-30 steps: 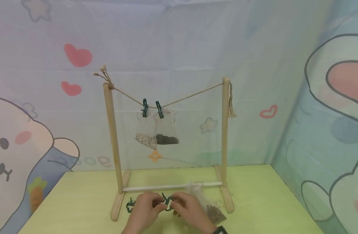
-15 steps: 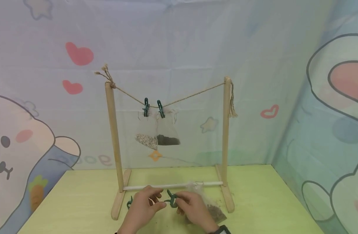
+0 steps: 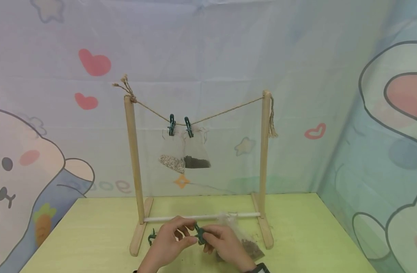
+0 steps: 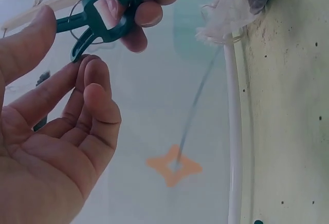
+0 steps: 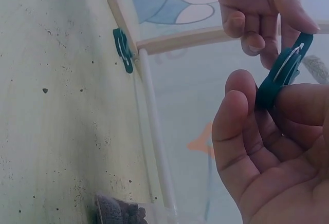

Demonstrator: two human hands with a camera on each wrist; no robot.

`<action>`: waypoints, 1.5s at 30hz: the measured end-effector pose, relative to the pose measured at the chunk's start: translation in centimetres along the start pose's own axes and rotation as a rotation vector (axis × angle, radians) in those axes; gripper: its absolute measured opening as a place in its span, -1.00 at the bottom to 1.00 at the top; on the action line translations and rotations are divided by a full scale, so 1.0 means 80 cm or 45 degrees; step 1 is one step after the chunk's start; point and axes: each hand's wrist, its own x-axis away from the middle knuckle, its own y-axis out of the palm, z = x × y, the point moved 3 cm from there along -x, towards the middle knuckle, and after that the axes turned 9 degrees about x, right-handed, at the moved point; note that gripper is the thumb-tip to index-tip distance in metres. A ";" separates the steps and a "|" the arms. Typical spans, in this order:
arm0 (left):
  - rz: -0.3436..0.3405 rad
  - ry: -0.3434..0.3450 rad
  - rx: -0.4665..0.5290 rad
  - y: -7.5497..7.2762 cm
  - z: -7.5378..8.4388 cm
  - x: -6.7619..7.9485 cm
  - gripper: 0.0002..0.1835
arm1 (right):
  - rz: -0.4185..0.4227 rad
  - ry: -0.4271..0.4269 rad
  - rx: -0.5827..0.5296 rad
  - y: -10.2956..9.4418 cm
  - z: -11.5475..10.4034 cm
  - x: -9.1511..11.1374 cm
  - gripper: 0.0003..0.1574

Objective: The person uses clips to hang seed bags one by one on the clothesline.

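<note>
A dark green plastic spring clip (image 3: 199, 235) is between both hands, low in the middle of the head view. My right hand (image 3: 223, 242) pinches its jaw end between thumb and fingers. My left hand (image 3: 171, 242) has its thumb on one handle and fingertips at the other, as the left wrist view shows on the clip (image 4: 107, 35). A second green clip (image 3: 151, 237) lies on the table beside my left hand. Partly behind my right hand is a sheer drawstring bag (image 3: 252, 250) with brown bits inside.
A wooden stand with two posts (image 3: 133, 163) carries a sagging rope (image 3: 229, 110). Two green clips (image 3: 172, 125) hold sheer bags on it, one with pale striped bits (image 3: 172, 162), one with black bits (image 3: 196, 162). A white rod (image 3: 181, 218) joins the feet.
The clip has turned in my right hand. My left fingers came away from it half a second ago, then closed in on its handles again. The view has shifted slightly.
</note>
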 end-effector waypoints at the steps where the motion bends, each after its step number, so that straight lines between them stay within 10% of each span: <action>1: 0.009 0.014 0.001 0.001 0.000 0.000 -0.56 | -0.003 0.001 0.000 0.000 -0.001 0.000 -0.60; 14: 0.261 0.209 0.032 0.019 0.002 -0.002 -0.83 | 0.054 0.020 0.066 -0.008 0.004 -0.001 -0.60; 26: 0.629 0.201 -0.015 0.000 0.005 -0.005 -0.88 | 0.440 0.117 0.685 -0.049 0.020 0.006 -0.74; 37: 0.651 0.184 -0.078 0.002 -0.005 -0.011 -0.85 | 0.419 0.524 0.936 -0.064 0.042 0.011 -0.34; 45: 0.621 0.119 -0.086 0.000 -0.011 -0.010 -0.86 | 0.381 0.549 0.919 -0.063 0.058 0.011 -0.34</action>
